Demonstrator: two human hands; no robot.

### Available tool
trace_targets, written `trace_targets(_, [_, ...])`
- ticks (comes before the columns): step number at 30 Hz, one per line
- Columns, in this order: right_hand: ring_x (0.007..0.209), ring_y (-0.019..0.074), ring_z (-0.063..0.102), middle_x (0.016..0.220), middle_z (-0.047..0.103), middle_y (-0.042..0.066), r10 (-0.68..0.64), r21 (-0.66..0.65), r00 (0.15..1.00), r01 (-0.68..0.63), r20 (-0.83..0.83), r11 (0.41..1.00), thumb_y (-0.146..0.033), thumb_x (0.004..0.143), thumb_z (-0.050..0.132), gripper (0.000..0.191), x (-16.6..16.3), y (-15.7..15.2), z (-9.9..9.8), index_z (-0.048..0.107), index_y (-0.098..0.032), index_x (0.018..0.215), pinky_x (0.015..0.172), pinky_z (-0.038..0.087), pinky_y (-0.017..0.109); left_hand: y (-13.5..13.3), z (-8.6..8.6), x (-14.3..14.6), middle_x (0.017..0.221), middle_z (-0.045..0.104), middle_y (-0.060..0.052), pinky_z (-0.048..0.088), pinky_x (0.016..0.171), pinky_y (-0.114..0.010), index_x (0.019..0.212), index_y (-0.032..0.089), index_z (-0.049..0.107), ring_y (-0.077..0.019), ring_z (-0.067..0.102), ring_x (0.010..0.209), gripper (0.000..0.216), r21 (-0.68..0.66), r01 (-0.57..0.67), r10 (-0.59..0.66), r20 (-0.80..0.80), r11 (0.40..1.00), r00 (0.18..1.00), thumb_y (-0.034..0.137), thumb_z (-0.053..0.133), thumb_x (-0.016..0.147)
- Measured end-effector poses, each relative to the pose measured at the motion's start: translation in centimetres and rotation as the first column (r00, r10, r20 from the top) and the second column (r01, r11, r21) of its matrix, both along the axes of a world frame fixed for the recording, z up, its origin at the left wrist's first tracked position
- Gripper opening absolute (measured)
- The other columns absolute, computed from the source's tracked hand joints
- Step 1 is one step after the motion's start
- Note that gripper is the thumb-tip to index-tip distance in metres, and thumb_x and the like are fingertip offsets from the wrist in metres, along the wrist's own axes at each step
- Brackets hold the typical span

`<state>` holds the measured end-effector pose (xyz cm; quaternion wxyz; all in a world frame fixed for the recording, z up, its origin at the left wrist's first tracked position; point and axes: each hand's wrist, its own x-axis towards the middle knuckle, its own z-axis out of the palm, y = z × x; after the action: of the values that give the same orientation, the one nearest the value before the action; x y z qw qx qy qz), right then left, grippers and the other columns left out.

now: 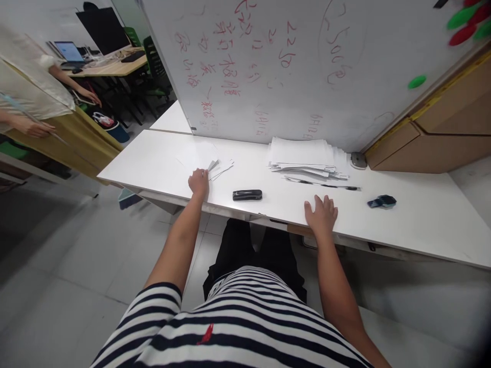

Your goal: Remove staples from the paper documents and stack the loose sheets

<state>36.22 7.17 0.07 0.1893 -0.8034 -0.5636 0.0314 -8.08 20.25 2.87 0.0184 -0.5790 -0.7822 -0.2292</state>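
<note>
My left hand (199, 184) is closed at the table's front edge, its fingers curled on some loose sheets of paper (219, 169). A corner of the paper bends up beside the fingers; the white sheets are hard to tell from the white tabletop. My right hand (322, 214) lies palm down near the front edge, fingers spread, holding nothing. Between the two hands a black stapler (247, 194) rests on the table. Beyond my right hand lies a thick, uneven stack of white paper (301, 153).
A whiteboard (238, 66) with writing stands along the back of the white table (418, 225). Dark crumpled item (382, 201), grey device (358, 160) and cardboard boxes (406, 148) are at right. Another person (34, 87) stands at left, holding a stick, near a blue bin (118, 132).
</note>
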Motion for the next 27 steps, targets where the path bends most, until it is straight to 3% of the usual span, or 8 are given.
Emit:
trace_targets(4, [0.140,0.0331,0.024,0.150,0.033,0.019,0.000,0.009,1.000,0.000,0.006,1.000,-0.052,0.091,0.032,0.061,0.0,0.0,-0.1,0.048,-0.014,0.136,0.111,0.018,0.055,-0.1,0.3,0.8,0.119,0.061,-0.018,0.022,0.107,-0.058,0.108,0.017,0.061,-0.0323,0.052,0.117,0.035,-0.042,0.039,-0.046,-0.209,0.998,0.977,0.026,0.030,0.095])
trace_targets(7, [0.139,0.0334,0.026,0.150,0.034,0.018,-0.004,0.021,1.000,0.004,0.016,1.000,-0.051,0.091,0.032,0.059,-0.1,0.0,-0.1,0.048,-0.015,0.136,0.109,0.020,0.056,0.1,0.8,1.1,0.113,0.062,-0.020,0.013,0.109,-0.061,0.112,0.014,0.059,-0.0327,0.056,0.111,0.033,-0.146,0.128,-0.170,-0.322,0.981,0.931,0.012,0.037,0.087])
trace_targets(10, [0.139,0.0334,0.026,0.149,0.035,0.018,-0.004,0.015,1.000,0.004,0.018,1.000,-0.051,0.091,0.033,0.059,-0.1,0.0,0.0,0.049,-0.016,0.135,0.109,0.020,0.056,0.8,1.7,1.2,0.109,0.061,-0.023,0.029,0.101,-0.058,0.115,0.011,0.054,-0.0353,0.058,0.107,0.035,-0.292,0.176,-0.255,-0.257,0.940,0.932,0.009,0.041,0.082])
trace_targets(13, [0.140,0.0327,0.025,0.150,0.034,0.018,-0.009,0.002,1.000,0.009,0.013,1.000,-0.050,0.091,0.032,0.059,-0.1,0.1,0.1,0.049,-0.015,0.135,0.110,0.020,0.055,1.6,2.8,0.9,0.104,0.062,-0.025,0.040,0.090,-0.052,0.114,0.009,0.052,-0.0375,0.060,0.104,0.032,-0.328,0.159,-0.218,-0.153,0.931,0.964,0.013,0.042,0.084])
trace_targets(18, [0.140,0.0330,0.025,0.150,0.034,0.018,-0.005,0.020,1.000,0.005,0.006,1.000,-0.050,0.091,0.033,0.059,-0.2,0.0,0.1,0.049,-0.014,0.135,0.110,0.019,0.055,1.7,5.5,-0.5,0.097,0.066,-0.021,0.045,0.082,-0.048,0.110,0.012,0.052,-0.0365,0.063,0.099,0.028,-0.137,-0.041,0.047,0.041,0.990,0.998,0.020,0.044,0.085])
trace_targets(20, [0.139,0.0336,0.025,0.150,0.034,0.018,0.000,0.038,1.000,0.000,0.005,0.999,-0.049,0.091,0.034,0.058,-0.2,-0.1,0.1,0.049,-0.015,0.135,0.109,0.020,0.057,1.2,6.6,-1.2,0.099,0.067,-0.017,0.046,0.081,-0.046,0.108,0.016,0.052,-0.0336,0.063,0.098,0.026,-0.042,-0.076,0.082,0.158,0.996,0.984,0.021,0.046,0.084])
trace_targets(24, [0.140,0.0339,0.024,0.151,0.033,0.018,0.001,0.032,1.000,-0.001,-0.019,0.999,-0.048,0.091,0.035,0.057,-0.1,0.0,0.0,0.048,-0.016,0.136,0.109,0.020,0.058,0.0,8.8,-1.5,0.097,0.069,-0.008,0.049,0.081,-0.037,0.110,0.020,0.050,-0.0239,0.065,0.093,0.026,0.139,-0.024,-0.022,0.322,0.990,0.946,0.027,0.049,0.085])
trace_targets(27, [0.142,0.0343,0.021,0.152,0.030,0.018,-0.012,-0.002,0.998,0.012,-0.066,1.000,-0.049,0.090,0.037,0.058,-0.4,0.0,0.6,0.049,-0.015,0.135,0.111,0.017,0.059,-1.8,11.0,0.8,0.097,0.069,-0.004,0.050,0.082,-0.032,0.118,0.021,0.048,-0.0191,0.066,0.093,0.033,0.254,0.104,-0.193,0.359,0.962,0.913,0.032,0.051,0.087])
